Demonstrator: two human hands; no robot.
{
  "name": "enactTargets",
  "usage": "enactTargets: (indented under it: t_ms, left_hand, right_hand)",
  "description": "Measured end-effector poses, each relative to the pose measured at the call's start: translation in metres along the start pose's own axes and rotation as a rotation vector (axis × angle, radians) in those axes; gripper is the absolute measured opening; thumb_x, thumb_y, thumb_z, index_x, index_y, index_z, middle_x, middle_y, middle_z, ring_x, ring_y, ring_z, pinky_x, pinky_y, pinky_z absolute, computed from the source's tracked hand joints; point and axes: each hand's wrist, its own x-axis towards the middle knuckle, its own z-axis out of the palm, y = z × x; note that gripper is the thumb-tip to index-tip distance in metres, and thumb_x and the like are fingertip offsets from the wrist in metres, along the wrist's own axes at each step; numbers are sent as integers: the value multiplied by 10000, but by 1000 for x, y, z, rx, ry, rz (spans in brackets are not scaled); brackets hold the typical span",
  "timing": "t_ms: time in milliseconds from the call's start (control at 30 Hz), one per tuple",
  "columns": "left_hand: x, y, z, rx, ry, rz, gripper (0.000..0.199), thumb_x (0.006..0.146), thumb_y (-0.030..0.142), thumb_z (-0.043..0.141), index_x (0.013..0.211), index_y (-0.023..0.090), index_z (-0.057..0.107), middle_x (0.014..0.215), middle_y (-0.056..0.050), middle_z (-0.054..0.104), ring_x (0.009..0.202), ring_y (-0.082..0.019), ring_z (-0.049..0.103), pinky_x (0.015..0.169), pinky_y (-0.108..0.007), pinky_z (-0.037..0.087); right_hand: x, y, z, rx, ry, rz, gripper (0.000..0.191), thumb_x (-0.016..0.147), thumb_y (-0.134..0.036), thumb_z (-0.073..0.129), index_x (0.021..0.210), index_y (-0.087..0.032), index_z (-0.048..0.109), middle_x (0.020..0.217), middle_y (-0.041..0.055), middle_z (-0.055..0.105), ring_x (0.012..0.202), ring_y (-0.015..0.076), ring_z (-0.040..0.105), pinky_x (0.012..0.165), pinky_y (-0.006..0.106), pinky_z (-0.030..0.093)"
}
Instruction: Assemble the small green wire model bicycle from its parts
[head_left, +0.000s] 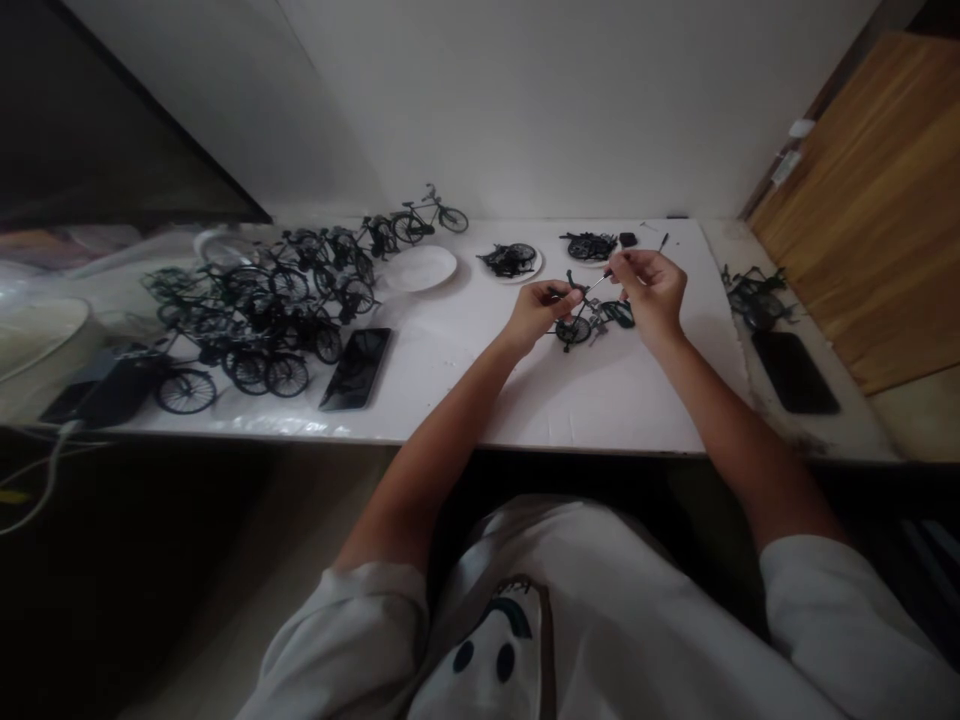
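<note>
My left hand point(537, 312) is closed, its thumb and fingers pinching the front of a dark miniature bicycle point(575, 330) near the handlebar. The little bicycle hangs or rests tilted just over the white tabletop point(600, 400); I cannot tell whether it touches. Higher and to the right, my right hand point(654, 288) grips a small screwdriver point(598, 284) by its handle. Its thin metal shaft slants down to the left, with the tip close to my left thumb. The fingers partly cover both the handlebar area and the screwdriver's handle.
Many finished-looking miniature bicycles point(247, 310) crowd the table's left side. A white plate point(421, 269) stands beside them, and a phone point(357, 368) lies in front. Two heaps of dark parts point(510, 259) are at the back. Another phone point(795, 372) lies at right, near a wooden board point(870, 220).
</note>
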Motion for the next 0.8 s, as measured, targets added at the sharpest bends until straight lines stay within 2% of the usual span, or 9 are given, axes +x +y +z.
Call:
enactTargets:
  t_ms: [167,300,367,433,667,800]
  left_hand:
    - [-1,0,2,-4,-10,-9,570,559,555,1075,775,162,723,702,22,684,537,-56,598,546,-202,458]
    - [-1,1,2,-10,-4,-5,587,547,576,1071,750,159,711,704,24,676,549,-52,587,551,-202,465]
    - [-1,2,2,-9,-2,-2,593,541,586,1068,746,161,710,709,25,677,547,-51,581,546,-203,461]
    - [-1,4,2,-2,0,3,600,536,596,1067,748,161,713,703,28,672,538,-53,582,537,-204,449]
    - [-2,3,1,10,-10,0,599,550,597,1069,748,165,704,715,26,681,547,-52,582,551,-207,459]
    - [-1,1,1,0,-10,-13,634,515,619,1077,753,167,701,722,20,689,543,-57,588,552,-215,471]
  right_hand:
    - [0,3,0,-28,44,-58,572,823,-754,889,1115,-271,799,820,18,747,713,182,713,529,276,559]
    - [-1,-3,-2,5,24,-31,622,878,-817,784,1154,-263,853,1015,73,841,826,207,778,533,272,569]
    - [-1,-4,-2,31,3,-26,637,861,-813,801,1184,-268,862,1126,86,859,888,224,800,546,280,588]
    - [0,-3,-2,57,2,-24,633,823,-782,857,1188,-265,866,1137,88,864,895,231,806,547,286,597]
    - [6,5,0,80,74,31,568,700,-731,975,954,-243,834,878,40,822,730,167,743,498,235,539]
    - [6,7,0,76,84,-12,546,704,-705,988,970,-254,833,786,10,770,677,155,701,489,238,522]
